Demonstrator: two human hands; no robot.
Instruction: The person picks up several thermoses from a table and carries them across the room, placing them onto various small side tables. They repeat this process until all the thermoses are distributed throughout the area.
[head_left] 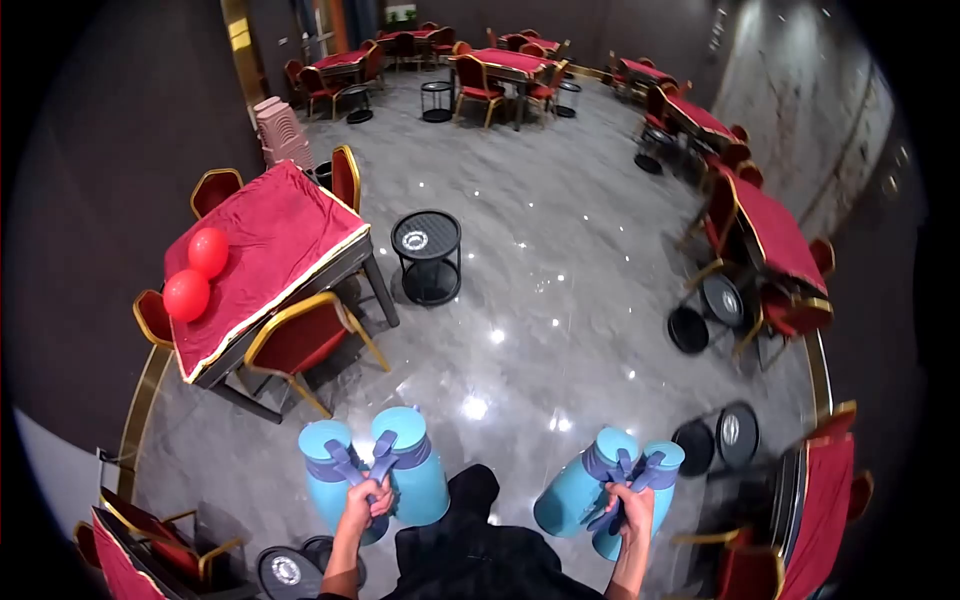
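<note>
Carrying four blue jugs: left grip (369, 497) clenched on the handles of two (420, 485), lower centre-left; right grip (630, 507) clenched on two more (572, 490), lower centre-right. Red-draped desk (280, 215), left of frame.

The room is moderately lit, and ceiling light bounces off the glossy grey floor (540, 250) as small white glints, the brightest glare (a washed-out blot) lying to the right of the nearest gold-framed chair (305, 340). Wide-lens distortion bends the outer parts around that chair into a dark, rounded border, and the far seating beyond it looks small and soft.
</note>
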